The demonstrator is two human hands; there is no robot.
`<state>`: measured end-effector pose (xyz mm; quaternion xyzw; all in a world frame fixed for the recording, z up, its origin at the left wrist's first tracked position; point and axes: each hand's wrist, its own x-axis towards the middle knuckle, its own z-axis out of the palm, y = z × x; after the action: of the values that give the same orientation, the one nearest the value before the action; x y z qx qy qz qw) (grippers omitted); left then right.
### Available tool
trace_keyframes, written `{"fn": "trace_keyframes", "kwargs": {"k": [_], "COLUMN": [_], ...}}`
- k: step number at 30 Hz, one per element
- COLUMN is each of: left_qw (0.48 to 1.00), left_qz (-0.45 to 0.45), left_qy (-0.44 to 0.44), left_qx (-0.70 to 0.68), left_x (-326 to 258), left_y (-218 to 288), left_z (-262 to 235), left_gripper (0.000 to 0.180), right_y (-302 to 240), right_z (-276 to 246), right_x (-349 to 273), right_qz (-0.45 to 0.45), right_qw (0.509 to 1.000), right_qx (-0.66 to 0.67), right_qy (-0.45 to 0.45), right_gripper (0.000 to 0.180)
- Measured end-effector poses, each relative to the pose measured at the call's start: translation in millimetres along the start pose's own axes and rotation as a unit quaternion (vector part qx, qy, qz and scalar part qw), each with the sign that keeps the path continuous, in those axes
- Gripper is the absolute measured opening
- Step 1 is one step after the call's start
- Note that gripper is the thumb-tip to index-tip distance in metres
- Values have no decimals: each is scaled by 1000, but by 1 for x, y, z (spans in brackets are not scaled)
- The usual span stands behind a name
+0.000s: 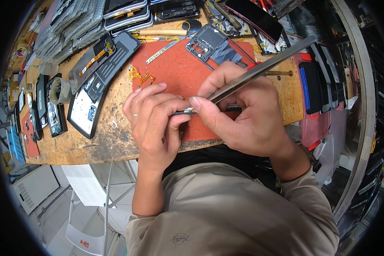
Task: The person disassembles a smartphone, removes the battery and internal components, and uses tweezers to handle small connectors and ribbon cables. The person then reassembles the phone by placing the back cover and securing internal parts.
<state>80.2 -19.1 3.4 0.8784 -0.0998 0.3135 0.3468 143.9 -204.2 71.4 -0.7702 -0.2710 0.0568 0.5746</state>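
My left hand pinches a small, thin dark part just above a red work mat on a worn wooden bench. My right hand grips long metal tweezers, whose tips meet the small part between my thumbs. A ring sits on one left finger. The part itself is mostly hidden by my fingers.
A dark phone frame lies at the mat's far edge. An opened phone back with orange flex cables lies to the left. Several phones and screens are stacked at the back, more phones stand at the right, and small parts line the left edge.
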Motion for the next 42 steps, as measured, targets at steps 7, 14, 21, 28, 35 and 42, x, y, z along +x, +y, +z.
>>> {"fn": "trace_keyframes", "kwargs": {"k": [7, 14, 21, 28, 35, 42], "left_qw": [1000, 1000, 1000, 1000, 1000, 1000], "left_qz": [-2, -4, -9, 0, 0, -2], "left_qy": [-3, -8, -7, -7, -8, -12], "left_qx": [3, 7, 1, 3, 4, 5], "left_x": [0, 0, 0, 1, 1, 0], "left_y": [0, 1, 1, 1, 1, 1], "left_z": [-1, -1, -1, -1, -2, -2], "left_gripper": [23, 22, 22, 20, 19, 20], "right_y": [5, 7, 6, 8, 5, 2], "right_z": [4, 4, 1, 5, 3, 4], "right_x": [0, -2, -4, -4, -4, -4], "right_qz": [-52, -39, -30, -17, 3, 53], "right_qw": [998, 999, 999, 999, 999, 996], "right_qx": [-16, 14, -1, 34, 36, 70], "right_qy": [26, 31, 11, 32, 14, 19], "right_gripper": [9, 11, 11, 10, 9, 9]}}
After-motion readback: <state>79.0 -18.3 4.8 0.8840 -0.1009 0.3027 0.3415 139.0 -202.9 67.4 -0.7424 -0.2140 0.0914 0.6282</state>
